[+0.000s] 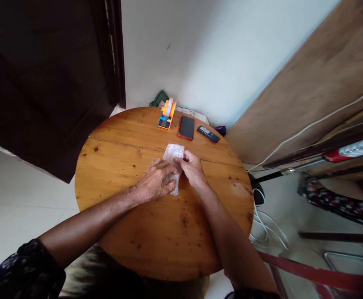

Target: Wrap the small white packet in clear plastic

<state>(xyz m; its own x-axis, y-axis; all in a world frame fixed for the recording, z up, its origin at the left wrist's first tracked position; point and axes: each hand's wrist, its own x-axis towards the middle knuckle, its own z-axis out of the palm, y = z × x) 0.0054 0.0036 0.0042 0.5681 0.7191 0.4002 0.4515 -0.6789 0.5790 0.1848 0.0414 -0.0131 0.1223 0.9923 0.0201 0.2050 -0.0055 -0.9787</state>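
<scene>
A small piece of bubble wrap (pixel 174 151), clear and whitish, lies on the round wooden table (pixel 128 166) between my hands. Across its left side bend the fingers of my left hand (pixel 158 178), the thumb tucked near its lower end. My right hand (pixel 193 168) pinches its right edge between thumb and fingers. Whether anything is wrapped inside cannot be made out.
Toward the table's far edge stand an orange and blue tape dispenser (pixel 168 114), a phone with a red edge (pixel 186 127) and a dark knife-like handle (pixel 208 134). A dark door (pixel 50 74) is at the left. White cables (pixel 266 228) and another person's leg (pixel 339 203) are at the right.
</scene>
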